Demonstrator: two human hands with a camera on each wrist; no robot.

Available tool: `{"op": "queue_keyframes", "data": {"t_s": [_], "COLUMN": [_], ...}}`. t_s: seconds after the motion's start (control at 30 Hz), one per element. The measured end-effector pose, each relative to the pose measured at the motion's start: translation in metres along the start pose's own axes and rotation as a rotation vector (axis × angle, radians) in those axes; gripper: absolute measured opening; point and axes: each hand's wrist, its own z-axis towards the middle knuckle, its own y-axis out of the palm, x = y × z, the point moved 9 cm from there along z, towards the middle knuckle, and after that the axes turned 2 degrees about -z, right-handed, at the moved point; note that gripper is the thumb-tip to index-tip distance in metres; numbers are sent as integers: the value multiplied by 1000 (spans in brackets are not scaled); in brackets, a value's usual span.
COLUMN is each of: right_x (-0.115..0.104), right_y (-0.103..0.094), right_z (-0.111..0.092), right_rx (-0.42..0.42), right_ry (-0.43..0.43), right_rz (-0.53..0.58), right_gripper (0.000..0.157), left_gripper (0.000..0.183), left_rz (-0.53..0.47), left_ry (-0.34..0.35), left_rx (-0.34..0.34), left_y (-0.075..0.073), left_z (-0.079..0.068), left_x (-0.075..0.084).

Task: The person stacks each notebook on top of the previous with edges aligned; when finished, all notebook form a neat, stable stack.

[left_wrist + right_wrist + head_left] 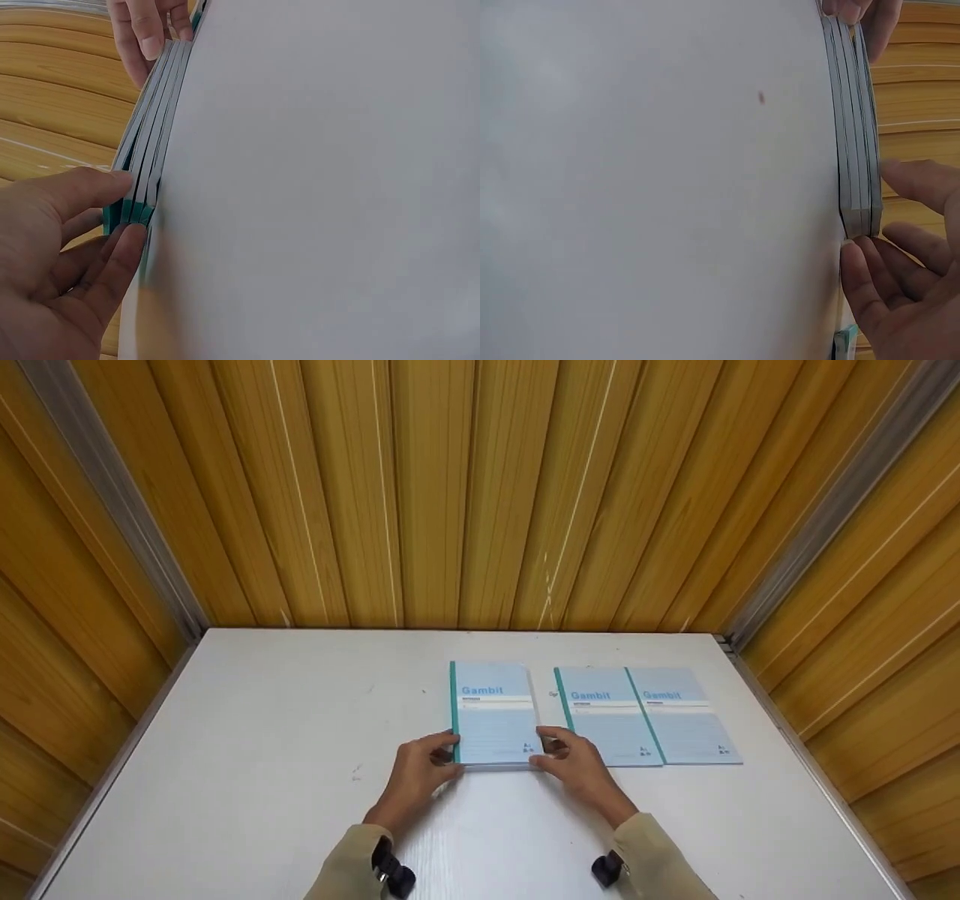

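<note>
A stack of several light-blue notebooks with green spines lies on the white table, the top cover reading "Gambit". My left hand holds the stack at its near left corner, by the green spine. At the near right corner my right hand holds it, thumb at the near edge and fingers along the right side. In the left wrist view, the left hand has its fingertips at the spine end of the layered notebooks. The right wrist view shows the right hand around the other corner of the stack.
To the right, a notebook lies flat, and another notebook adjoins it, both with green spines on the left. The white table ends at a wood-patterned back wall, with similar panels at both sides.
</note>
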Motion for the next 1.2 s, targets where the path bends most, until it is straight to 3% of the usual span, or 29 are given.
{"op": "queue_keyframes", "data": {"t_s": [0.37, 0.67, 1.2], "right_x": [-3, -1, 0], "right_y": [1, -1, 1], "right_z": [-3, -7, -7], "right_rx": [-42, -29, -19], "right_ry": [-69, -30, -29], "right_rz": [-27, -44, -52], "right_gripper": [55, 56, 55], "left_gripper": [51, 48, 48], "left_rz": [-23, -1, -25], "left_ry": [-3, 26, 5], "left_rx": [12, 25, 29], "left_y": [1, 1, 1], "left_z": [-2, -2, -3], "left_x": [1, 3, -4]}}
